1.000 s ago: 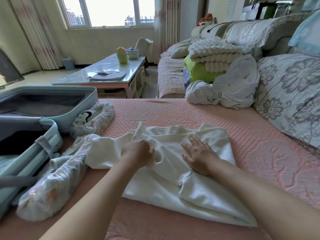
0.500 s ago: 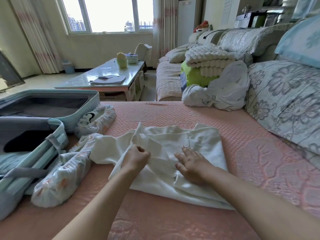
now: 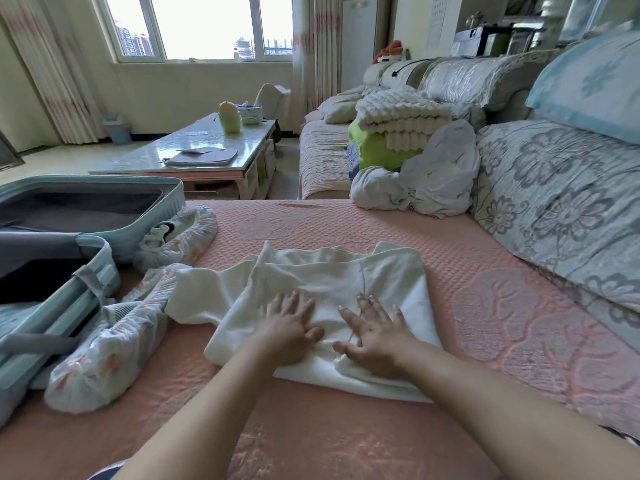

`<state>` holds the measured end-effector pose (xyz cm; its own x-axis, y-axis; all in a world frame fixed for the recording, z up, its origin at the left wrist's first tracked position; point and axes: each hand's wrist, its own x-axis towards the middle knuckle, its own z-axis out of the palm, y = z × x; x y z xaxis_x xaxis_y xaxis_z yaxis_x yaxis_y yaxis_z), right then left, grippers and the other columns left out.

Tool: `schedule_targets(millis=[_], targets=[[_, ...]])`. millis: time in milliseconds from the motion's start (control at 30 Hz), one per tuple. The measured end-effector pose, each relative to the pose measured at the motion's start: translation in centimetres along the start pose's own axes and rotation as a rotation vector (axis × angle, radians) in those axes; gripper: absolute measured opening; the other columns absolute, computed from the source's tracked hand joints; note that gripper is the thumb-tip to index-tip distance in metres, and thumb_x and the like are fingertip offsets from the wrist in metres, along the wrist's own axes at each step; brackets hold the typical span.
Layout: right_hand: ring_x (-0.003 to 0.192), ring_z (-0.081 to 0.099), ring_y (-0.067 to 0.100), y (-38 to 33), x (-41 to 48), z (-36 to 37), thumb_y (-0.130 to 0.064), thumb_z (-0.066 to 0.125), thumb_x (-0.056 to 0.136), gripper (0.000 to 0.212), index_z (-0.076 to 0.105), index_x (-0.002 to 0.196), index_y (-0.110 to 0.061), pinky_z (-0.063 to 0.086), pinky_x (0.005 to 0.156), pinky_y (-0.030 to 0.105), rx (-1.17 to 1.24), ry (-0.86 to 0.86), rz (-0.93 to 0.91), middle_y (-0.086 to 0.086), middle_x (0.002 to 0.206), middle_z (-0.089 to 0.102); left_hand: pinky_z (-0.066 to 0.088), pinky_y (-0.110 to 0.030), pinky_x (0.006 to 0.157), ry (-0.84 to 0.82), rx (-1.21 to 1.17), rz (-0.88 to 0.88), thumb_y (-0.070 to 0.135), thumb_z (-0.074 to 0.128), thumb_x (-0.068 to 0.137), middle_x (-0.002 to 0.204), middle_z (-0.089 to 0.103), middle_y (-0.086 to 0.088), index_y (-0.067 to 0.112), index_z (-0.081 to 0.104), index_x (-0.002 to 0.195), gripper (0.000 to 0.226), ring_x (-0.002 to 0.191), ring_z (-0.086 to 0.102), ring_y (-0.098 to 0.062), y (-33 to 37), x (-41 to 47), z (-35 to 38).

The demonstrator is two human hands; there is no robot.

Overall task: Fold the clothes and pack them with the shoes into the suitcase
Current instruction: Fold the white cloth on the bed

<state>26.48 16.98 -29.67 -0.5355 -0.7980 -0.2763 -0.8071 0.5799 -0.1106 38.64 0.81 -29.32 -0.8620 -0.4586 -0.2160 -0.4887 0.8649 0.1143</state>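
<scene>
Cream garment (image 3: 329, 275), partly folded and creased, is being pressed flat at frame centre by the left hand (image 3: 287, 330) and right hand (image 3: 377, 337), each grip being held spread apart.

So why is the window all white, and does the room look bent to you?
Head view: the window is blown out by daylight. Also in the head view, the table top catches its glare, the curtain at the left edge bows from the wide lens, and the shirt lies sharp in soft light.
</scene>
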Motion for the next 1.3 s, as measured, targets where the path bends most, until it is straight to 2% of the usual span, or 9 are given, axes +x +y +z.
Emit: schedule_targets(millis=[267,433,600,733,867,967,1100,1200,1300], targets=[[0.154,-0.014,0.020,-2.2,0.8,-1.4,-0.068,0.031,0.098,0.074,0.012,0.160,-0.032,-0.006,0.124,0.049,-0.009,0.065,-0.094,0.006,0.168,-0.012,0.013,-0.038,0.121,0.084,-0.109,0.086,0.064,0.053,0.090,0.161,0.025,0.010,0.040,0.035,0.150,0.067,0.149,0.015,-0.014,-4.0,-2.9,-2.6],[0.155,-0.009,0.017,-6.0,1.4,0.2,-0.057,0.024,0.104,0.064,0.009,0.161,-0.032,-0.004,0.125,0.042,0.017,0.052,-0.221,0.002,0.169,-0.008,0.016,-0.036,0.121,-0.073,-0.013,0.146,0.047,0.069,0.075,0.160,0.019,0.015,0.046,0.023,0.152,0.089,0.149,0.010,-0.009,-9.4,-6.6,-2.5],[0.154,-0.015,0.019,-7.3,1.2,1.3,-0.057,0.021,0.103,0.066,-0.001,0.161,-0.034,-0.009,0.124,0.043,-0.036,0.047,-0.219,0.004,0.167,-0.016,0.032,-0.032,0.109,0.169,0.153,0.174,0.028,0.059,0.084,0.150,0.041,0.018,0.046,0.045,0.142,0.063,0.138,0.036,-0.010,-10.5,-7.5,-1.1],[0.154,-0.012,0.018,-6.9,0.4,1.3,-0.057,0.020,0.103,0.061,0.001,0.159,-0.041,-0.006,0.123,0.050,-0.040,0.105,-0.233,-0.002,0.167,-0.016,0.049,-0.028,0.076,0.451,0.258,0.133,0.024,0.069,0.079,0.104,0.070,0.014,0.040,0.075,0.101,0.029,0.095,0.060,-0.017,-9.5,-7.2,-2.4],[0.155,-0.007,0.016,-6.8,0.1,1.4,-0.056,0.023,0.104,0.060,0.009,0.160,-0.037,-0.007,0.123,0.049,0.008,0.015,-0.238,-0.002,0.169,-0.007,0.049,-0.028,0.085,0.441,-0.036,-0.025,0.020,0.053,0.089,0.113,0.068,0.003,0.034,0.070,0.112,0.032,0.102,0.064,-0.022,-7.4,-6.0,-3.4],[0.154,0.008,0.012,-5.6,-0.7,-0.6,-0.045,0.032,0.107,0.052,0.029,0.157,-0.032,0.005,0.125,0.036,0.369,0.047,-0.243,-0.003,0.168,0.014,0.046,-0.025,0.085,0.495,-0.174,0.054,0.002,0.049,0.089,0.119,0.067,-0.004,0.019,0.071,0.113,0.037,0.104,0.064,-0.024,-5.1,-5.3,-4.6],[0.141,0.041,0.015,-2.0,-2.5,-3.7,-0.025,0.046,0.104,0.050,0.039,0.153,-0.025,0.029,0.108,0.019,0.601,0.233,-0.151,0.000,0.159,0.038,0.032,-0.004,0.087,0.590,-0.360,0.208,-0.012,0.048,0.084,0.131,0.062,-0.004,0.010,0.075,0.107,0.042,0.117,0.059,-0.023,-0.8,-3.8,-5.9],[0.121,0.055,0.015,1.8,-3.3,-5.1,-0.016,0.047,0.100,0.057,0.036,0.154,-0.029,0.038,0.093,0.019,0.655,0.338,-0.054,0.003,0.154,0.044,0.026,0.001,0.094,0.553,-0.470,0.378,-0.016,0.048,0.077,0.131,0.062,-0.008,0.010,0.077,0.103,0.047,0.121,0.057,-0.022,3.6,-2.6,-5.9],[0.117,0.058,0.021,4.7,-3.6,-5.7,-0.014,0.046,0.098,0.057,0.042,0.149,-0.037,0.046,0.096,0.029,0.760,0.423,0.024,0.006,0.143,0.054,0.033,-0.005,0.098,0.344,-0.501,0.577,-0.014,0.053,0.078,0.135,0.061,-0.003,0.014,0.077,0.106,0.046,0.120,0.057,-0.016,7.7,-1.9,-4.4]])
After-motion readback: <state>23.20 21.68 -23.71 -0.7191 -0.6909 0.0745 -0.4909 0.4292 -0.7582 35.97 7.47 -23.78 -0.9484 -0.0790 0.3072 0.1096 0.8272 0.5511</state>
